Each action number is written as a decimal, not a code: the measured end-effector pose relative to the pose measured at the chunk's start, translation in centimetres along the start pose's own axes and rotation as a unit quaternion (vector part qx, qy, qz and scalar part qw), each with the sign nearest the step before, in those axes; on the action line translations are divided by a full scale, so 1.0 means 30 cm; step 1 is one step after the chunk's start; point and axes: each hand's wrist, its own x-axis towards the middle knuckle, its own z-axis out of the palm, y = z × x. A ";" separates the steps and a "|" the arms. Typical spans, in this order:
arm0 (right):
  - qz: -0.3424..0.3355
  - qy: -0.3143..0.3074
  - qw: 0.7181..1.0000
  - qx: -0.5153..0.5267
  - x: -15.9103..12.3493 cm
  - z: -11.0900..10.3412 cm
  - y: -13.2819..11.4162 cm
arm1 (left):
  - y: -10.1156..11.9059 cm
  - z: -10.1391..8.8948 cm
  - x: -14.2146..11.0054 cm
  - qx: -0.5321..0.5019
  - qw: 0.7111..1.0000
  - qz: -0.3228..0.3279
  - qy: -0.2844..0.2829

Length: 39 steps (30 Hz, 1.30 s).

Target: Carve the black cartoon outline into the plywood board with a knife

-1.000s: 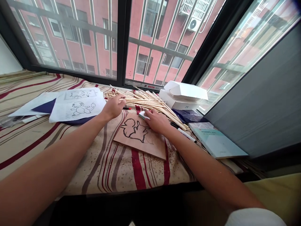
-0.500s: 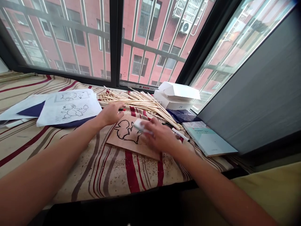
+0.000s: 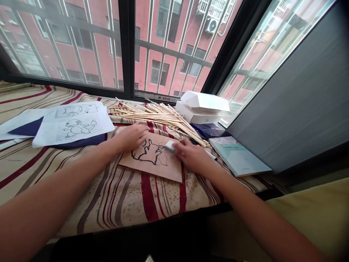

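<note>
A flat wooden board (image 3: 174, 174) lies on the striped cloth, with a thick black outline drawing on its left half and a faint pencil line toward the right. My left hand (image 3: 133, 137) rests over its upper left corner, fingers stretched out and slightly bent, covering part of the drawing. Pinched in my right hand (image 3: 189, 154) is a white eraser (image 3: 170, 146), at the upper right part of the board beside the drawn lines. My right fingertips are a little blurred.
Thin wooden sticks (image 3: 155, 115) are heaped behind the board. A white box (image 3: 203, 105) stands back right, near a light blue book (image 3: 241, 156). A white marker (image 3: 210, 154) lies right of my hand. Printed drawings (image 3: 79, 125) lie left. Crumbs dot the cloth (image 3: 128, 203).
My right hand has moved the eraser right across the board, uncovering more of the drawing. My left hand has come down farther over the upper left corner. The view has shifted slightly.
</note>
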 end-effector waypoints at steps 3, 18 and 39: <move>0.047 0.040 0.998 0.003 0.016 0.003 0.011 | 0.007 0.002 0.000 0.002 1.000 0.004 -0.011; 0.076 0.017 0.996 0.030 0.261 0.044 0.186 | -0.001 0.051 0.005 -0.030 0.994 0.016 -0.101; -0.049 0.186 0.685 0.703 0.413 0.021 -0.040 | 0.080 -0.083 -0.015 0.008 0.999 -0.037 0.027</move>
